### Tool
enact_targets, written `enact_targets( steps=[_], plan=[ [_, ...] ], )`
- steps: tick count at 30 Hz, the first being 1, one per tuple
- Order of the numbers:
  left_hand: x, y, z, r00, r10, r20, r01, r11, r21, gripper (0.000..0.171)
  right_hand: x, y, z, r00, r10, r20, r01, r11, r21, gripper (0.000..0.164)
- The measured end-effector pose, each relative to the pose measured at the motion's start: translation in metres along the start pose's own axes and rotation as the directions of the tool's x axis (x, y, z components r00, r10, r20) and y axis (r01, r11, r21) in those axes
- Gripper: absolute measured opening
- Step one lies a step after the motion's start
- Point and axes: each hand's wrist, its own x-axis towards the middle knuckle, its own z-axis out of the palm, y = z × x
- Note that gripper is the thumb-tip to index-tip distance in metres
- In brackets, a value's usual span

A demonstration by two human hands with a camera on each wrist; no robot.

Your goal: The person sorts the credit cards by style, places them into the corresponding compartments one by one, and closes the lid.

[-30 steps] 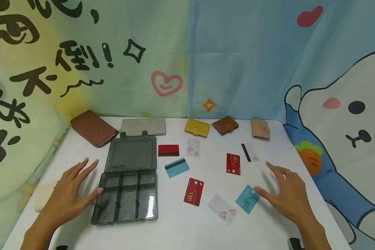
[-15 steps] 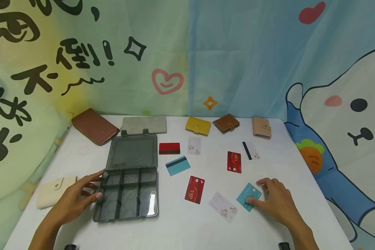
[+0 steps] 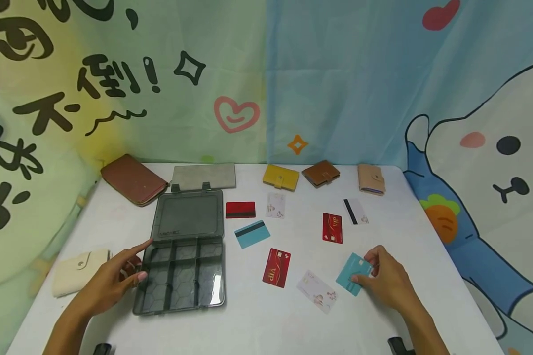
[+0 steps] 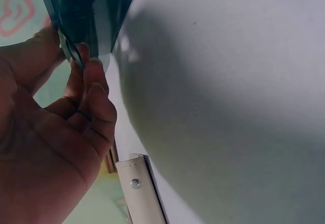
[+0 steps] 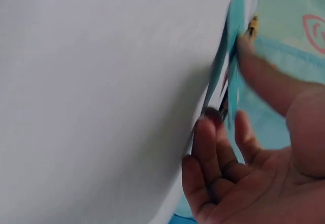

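Observation:
A dark, see-through compartment box [image 3: 181,283] lies on the white table with its lid [image 3: 188,214] folded back. My left hand [image 3: 104,288] grips the box's left edge, its thumb on the near part of the rim and its index finger stretched along the side. In the left wrist view the fingertips [image 4: 95,71] meet at the box [image 4: 89,10]. At right, my right hand [image 3: 388,278] pinches a light-blue card [image 3: 353,273] by its right edge. The right wrist view has this card [image 5: 235,23] tilted, at least partly off the table.
Other cards lie about: red VIP cards [image 3: 276,267] [image 3: 332,228], a white flowered card [image 3: 317,291], a striped blue card [image 3: 252,234] and a striped red one [image 3: 240,209]. Wallets line the back, including a yellow one [image 3: 280,177]. A cream wallet [image 3: 77,271] lies left.
My left hand has come in to the box's left edge and taken hold of it. My right hand has lowered to the light-blue card and now pinches it.

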Motion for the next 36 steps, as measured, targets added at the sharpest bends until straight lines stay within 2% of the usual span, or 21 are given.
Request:
enact_targets(
  steps=[5, 9, 13, 16, 19, 23, 27, 32, 36],
  plan=[
    [0.001, 0.001, -0.002, 0.999, -0.021, 0.037, 0.021, 1.000, -0.011, 0.069, 0.005, -0.005, 0.000, 0.998, 0.009, -0.067, 0.002, 0.988, 0.155, 0.046],
    [0.002, 0.001, -0.004, 0.998, -0.044, 0.052, 0.044, 0.999, -0.014, 0.069, 0.005, -0.021, 0.002, 0.991, 0.003, -0.136, 0.035, 0.960, 0.279, 0.038],
    [0.004, 0.001, -0.005, 0.996, -0.064, 0.055, 0.064, 0.998, -0.002, 0.069, 0.007, -0.047, 0.009, 0.993, -0.026, -0.119, 0.076, 0.897, 0.435, 0.033],
    [0.006, 0.001, -0.006, 0.995, -0.078, 0.060, 0.077, 0.997, 0.013, 0.070, 0.008, -0.072, 0.019, 0.995, -0.075, -0.059, 0.095, 0.843, 0.529, 0.030],
    [0.006, 0.002, -0.006, 0.994, -0.094, 0.063, 0.093, 0.995, 0.022, 0.070, 0.008, -0.100, 0.030, 0.989, -0.149, 0.011, 0.112, 0.790, 0.603, 0.028],
    [0.007, 0.003, -0.006, 0.992, -0.112, 0.066, 0.111, 0.994, 0.014, 0.071, 0.009, -0.136, 0.046, 0.962, -0.254, 0.103, 0.114, 0.712, 0.693, 0.024],
    [0.006, 0.004, -0.005, 0.991, -0.113, 0.066, 0.113, 0.994, 0.009, 0.070, 0.008, -0.168, 0.064, 0.915, -0.370, 0.160, 0.131, 0.649, 0.749, 0.022],
    [0.006, 0.004, -0.005, 0.991, -0.118, 0.067, 0.117, 0.993, 0.018, 0.071, 0.007, -0.205, 0.086, 0.871, -0.458, 0.178, 0.161, 0.608, 0.778, 0.022],
    [0.006, 0.004, -0.006, 0.992, -0.103, 0.071, 0.102, 0.995, 0.009, 0.071, 0.005, -0.229, 0.097, 0.860, -0.484, 0.165, 0.203, 0.619, 0.759, 0.022]
  ],
)
